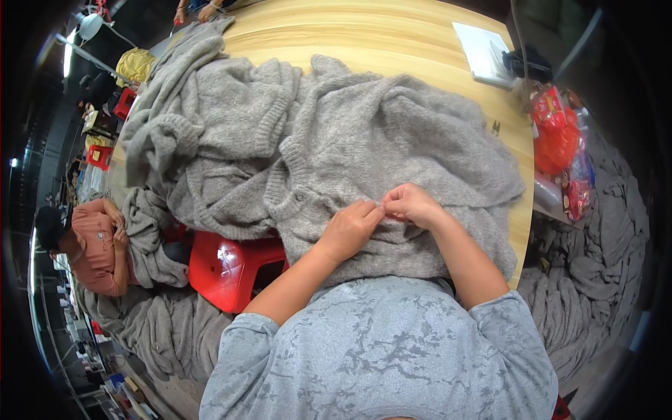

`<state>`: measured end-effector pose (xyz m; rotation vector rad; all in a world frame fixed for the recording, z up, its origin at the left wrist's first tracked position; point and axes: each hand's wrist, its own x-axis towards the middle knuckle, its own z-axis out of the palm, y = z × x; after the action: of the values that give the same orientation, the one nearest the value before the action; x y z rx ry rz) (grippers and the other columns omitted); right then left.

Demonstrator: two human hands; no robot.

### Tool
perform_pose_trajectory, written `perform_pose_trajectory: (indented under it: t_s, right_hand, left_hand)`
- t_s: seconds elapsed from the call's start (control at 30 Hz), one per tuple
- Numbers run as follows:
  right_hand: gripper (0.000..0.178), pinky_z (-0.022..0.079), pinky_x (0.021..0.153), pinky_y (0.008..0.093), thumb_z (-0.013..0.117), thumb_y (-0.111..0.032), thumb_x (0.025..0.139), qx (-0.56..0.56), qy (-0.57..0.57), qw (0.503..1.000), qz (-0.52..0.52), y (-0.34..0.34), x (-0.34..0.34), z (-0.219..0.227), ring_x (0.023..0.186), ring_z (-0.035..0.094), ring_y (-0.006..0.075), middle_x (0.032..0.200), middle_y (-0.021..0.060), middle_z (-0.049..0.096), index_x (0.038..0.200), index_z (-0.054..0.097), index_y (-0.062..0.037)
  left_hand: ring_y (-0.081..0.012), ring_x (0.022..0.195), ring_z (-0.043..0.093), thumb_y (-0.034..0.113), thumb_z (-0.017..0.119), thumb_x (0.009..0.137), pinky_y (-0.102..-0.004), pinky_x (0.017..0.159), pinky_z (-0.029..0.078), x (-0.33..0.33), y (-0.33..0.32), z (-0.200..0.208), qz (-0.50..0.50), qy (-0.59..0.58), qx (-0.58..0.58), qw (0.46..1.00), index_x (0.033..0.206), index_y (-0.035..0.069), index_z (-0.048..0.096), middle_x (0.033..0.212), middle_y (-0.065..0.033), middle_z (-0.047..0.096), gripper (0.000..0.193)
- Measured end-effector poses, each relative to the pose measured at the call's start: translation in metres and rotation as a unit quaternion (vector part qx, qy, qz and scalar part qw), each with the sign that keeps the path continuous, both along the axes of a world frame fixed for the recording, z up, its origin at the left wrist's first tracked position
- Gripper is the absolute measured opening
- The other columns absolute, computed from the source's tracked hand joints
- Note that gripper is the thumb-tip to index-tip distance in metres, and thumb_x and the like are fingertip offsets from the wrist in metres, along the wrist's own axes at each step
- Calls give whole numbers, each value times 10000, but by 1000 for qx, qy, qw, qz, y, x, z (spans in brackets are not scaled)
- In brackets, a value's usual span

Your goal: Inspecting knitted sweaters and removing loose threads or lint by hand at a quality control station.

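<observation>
Your left hand, right hand: fingertips pinched together mid-frame over grey knit cardigan on bench; can't tell what's gripped.

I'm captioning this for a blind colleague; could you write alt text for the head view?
A person's left hand and right hand come close together on a grey knitted garment spread over a pale wooden table. More grey knitwear lies to the left, near a red stool and a co-worker in a salmon-coloured shirt.
</observation>
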<state>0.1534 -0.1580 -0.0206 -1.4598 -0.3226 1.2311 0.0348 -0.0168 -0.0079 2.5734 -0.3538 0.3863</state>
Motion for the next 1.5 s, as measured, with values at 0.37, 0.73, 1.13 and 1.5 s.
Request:
perform_pose_trajectory:
  t_s: [0.37, 0.73, 1.13, 1.5]
  right_hand:
    - [153, 342, 446, 244, 628, -132, 773, -74, -138, 987, 40, 3, -7, -9, 486, 433, 59, 546, -11, 541, 666, 621, -23]
    - [150, 475, 697, 419, 592, -101, 745, -15, -570, 811, 131, -5, -31, 18, 785, 581, 340, 785, 165, 585, 838, 566, 14]
    - [81, 486, 604, 417, 577, -94, 719, -12, -635, 768, 79, 2, -34, 8, 651, 585, 323, 672, 140, 568, 736, 565, -15]
    - [99, 481, 602, 426, 586, -112, 734, -10, -638, 768, 60, 3, -37, 9, 663, 588, 330, 686, 144, 581, 725, 551, -20]
  left_hand:
    - [-322, 746, 603, 50, 551, 757, -395, 652, 502, -2, 0, -7, 53, 114, 19, 992, 839, -18, 550, 816, -156, 575, 107]
    - [-329, 736, 588, 67, 580, 749, -416, 637, 482, 2, 13, -19, 24, 112, 3, 993, 808, 5, 531, 779, -147, 551, 98]
    - [-387, 779, 558, 101, 545, 815, -448, 679, 453, 3, 20, -19, 11, 161, -74, 984, 853, -5, 538, 832, -189, 564, 112]
    - [-420, 801, 542, 39, 479, 816, -453, 687, 438, -3, 13, -22, 33, 162, -154, 974, 880, -26, 522, 827, -238, 563, 101]
